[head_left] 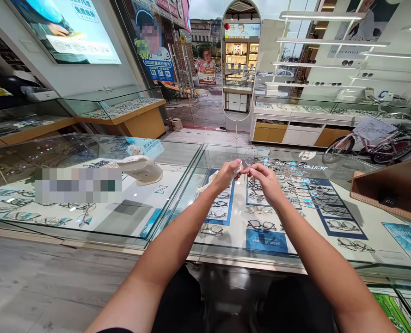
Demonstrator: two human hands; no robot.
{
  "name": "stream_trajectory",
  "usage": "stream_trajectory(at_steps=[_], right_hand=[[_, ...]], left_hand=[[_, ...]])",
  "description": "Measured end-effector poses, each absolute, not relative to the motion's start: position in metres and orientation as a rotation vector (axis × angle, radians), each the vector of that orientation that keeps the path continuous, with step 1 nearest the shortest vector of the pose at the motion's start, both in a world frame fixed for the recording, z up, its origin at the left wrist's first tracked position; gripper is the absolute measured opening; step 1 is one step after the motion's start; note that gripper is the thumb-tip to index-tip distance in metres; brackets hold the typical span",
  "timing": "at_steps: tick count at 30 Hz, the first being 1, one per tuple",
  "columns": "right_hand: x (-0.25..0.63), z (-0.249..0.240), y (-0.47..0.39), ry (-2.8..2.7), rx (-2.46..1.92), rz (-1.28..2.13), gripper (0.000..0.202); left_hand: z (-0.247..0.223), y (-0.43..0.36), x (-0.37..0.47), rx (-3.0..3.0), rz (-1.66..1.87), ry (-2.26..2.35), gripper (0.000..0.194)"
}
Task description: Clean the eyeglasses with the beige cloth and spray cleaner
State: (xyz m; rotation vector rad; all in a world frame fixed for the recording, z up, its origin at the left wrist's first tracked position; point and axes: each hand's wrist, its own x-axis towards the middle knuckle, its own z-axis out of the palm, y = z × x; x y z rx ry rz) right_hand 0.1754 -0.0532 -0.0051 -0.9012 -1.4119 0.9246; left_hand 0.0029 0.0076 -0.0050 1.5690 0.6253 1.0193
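A glass-topped counter [233,261] spanned the foreground of the shop. Beneath its glass, a blue card [266,241] lay on the near side of a black-framed pair [261,225]. Above the glass, both hands were brought together, fingers bent and pinched. The left hand [226,175] gripped a white cloth [207,181]; the right hand [265,179] pinched what appeared to be thin-rimmed eyeglasses [250,157], located between the hands; exact finger contact was too small to verify. A white device [143,170] stood to the left. Beyond were a pink bicycle [382,141] and an oval mirror [242,60].
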Motion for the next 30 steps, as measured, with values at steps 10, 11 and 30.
stream_trajectory(at_steps=[10, 11, 30], right_hand=[[0.186, 0.000, -0.050, -1.203, -0.916, 0.981, 0.027], [0.185, 0.000, -0.050, -1.205, -0.918, 0.978, 0.028], [0.184, 0.002, -0.052, -1.054, -0.844, 1.109, 0.019]], left_hand=[[-0.013, 0.006, 0.009, 1.735, 0.818, 0.649, 0.064], [-0.014, 0.006, 0.009, 1.753, 0.812, 0.656, 0.064], [-0.027, 0.060, -0.041, 1.457, 1.416, 1.699, 0.011]])
